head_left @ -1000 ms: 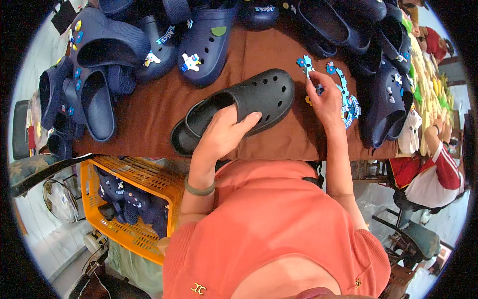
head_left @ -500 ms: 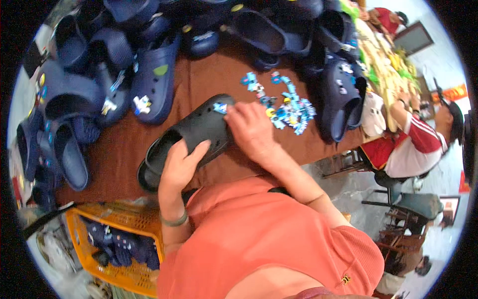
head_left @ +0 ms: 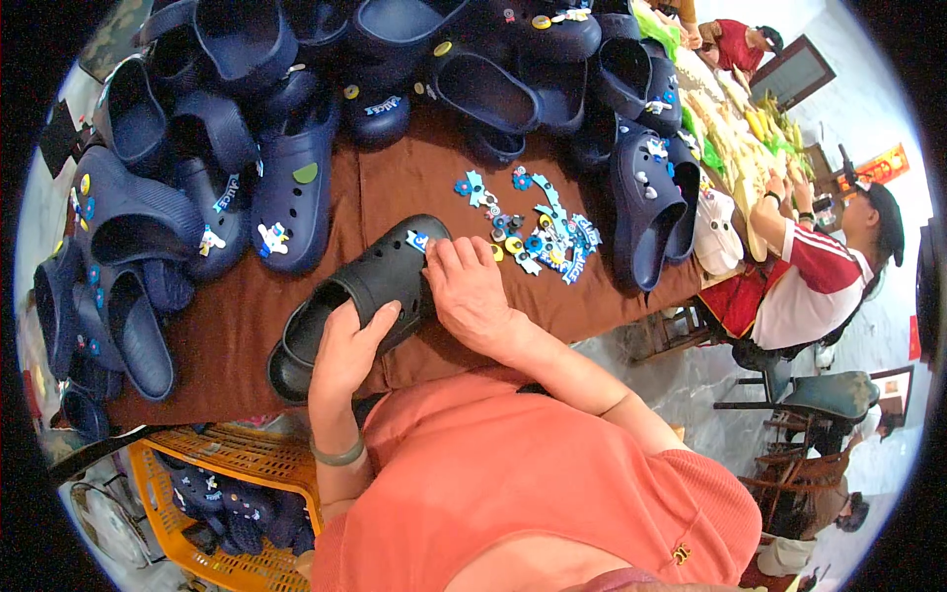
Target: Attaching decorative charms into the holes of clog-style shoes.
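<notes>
A black clog (head_left: 380, 271) lies slanted on the brown cloth before me, its toe toward the far right. My left hand (head_left: 347, 350) grips it near the foot opening, thumb on the upper and the other fingers mostly hidden. My right hand (head_left: 469, 291) is closed over the toe's right side, fingertips beside a small blue-and-white shoe charm (head_left: 418, 240) on the toe; its thumb is hidden. Just beyond this hand, a loose pile of blue, white and yellow shoe charms (head_left: 552, 237) is spread on the cloth.
Several navy clogs (head_left: 291, 202) with charms ring the brown-covered table (head_left: 395, 173) at left, back and right. An orange crate (head_left: 242, 459) holding more clogs stands below left. At right, a co-worker in a red-and-white top (head_left: 799, 276) sits beside a white clog (head_left: 717, 232).
The whole view has shifted slightly, and the clog sits a little lower in it. Both hands stay on the clog; my right hand has shifted slightly down along its toe.
</notes>
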`<state>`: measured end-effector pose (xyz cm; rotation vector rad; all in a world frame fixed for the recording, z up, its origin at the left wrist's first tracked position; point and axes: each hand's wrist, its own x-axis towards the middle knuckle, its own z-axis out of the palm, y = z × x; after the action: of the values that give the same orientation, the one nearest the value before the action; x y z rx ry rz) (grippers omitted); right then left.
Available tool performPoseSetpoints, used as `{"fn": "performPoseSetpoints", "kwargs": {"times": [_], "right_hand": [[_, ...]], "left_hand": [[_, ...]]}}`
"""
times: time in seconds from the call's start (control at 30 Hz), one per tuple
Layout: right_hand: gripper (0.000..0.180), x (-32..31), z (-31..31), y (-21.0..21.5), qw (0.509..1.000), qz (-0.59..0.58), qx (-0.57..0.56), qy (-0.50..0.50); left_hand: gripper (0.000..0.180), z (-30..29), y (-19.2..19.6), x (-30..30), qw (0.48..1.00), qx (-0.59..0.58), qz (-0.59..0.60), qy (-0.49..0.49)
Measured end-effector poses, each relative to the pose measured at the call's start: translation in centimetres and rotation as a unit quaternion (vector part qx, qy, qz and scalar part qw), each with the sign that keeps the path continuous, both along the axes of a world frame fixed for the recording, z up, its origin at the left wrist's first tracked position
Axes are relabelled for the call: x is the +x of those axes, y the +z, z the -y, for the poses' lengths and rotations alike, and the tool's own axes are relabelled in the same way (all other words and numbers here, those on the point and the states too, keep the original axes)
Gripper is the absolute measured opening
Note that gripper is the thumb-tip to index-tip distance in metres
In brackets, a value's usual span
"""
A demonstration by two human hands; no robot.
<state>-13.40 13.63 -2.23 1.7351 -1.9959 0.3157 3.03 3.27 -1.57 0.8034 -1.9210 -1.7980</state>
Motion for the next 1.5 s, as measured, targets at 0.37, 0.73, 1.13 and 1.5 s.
{"fn": "performPoseSetpoints", "kwargs": {"times": [0.37,0.73,1.13,1.5], "right_hand": [[0.036,1.5,0.2,0.1,0.998,-0.040,0.020,-0.043],[0.012,-8.7,-4.2,2.2,0.933,0.301,-0.184,-0.076],[0.016,-10.2,-6.2,-0.5,0.952,0.303,-0.020,-0.036],[0.028,-7.7,-5.2,-1.3,0.980,0.197,0.012,-0.034]], "left_hand": [[0.031,0.0,-0.2,0.4,1.000,-0.003,-0.011,-0.019],[0.033,0.1,0.0,0.3,1.000,-0.008,0.001,-0.022],[0.031,0.0,0.0,0.3,0.999,-0.010,-0.030,-0.008],[0.033,0.1,-0.4,0.3,0.998,-0.013,-0.039,-0.037]]}}
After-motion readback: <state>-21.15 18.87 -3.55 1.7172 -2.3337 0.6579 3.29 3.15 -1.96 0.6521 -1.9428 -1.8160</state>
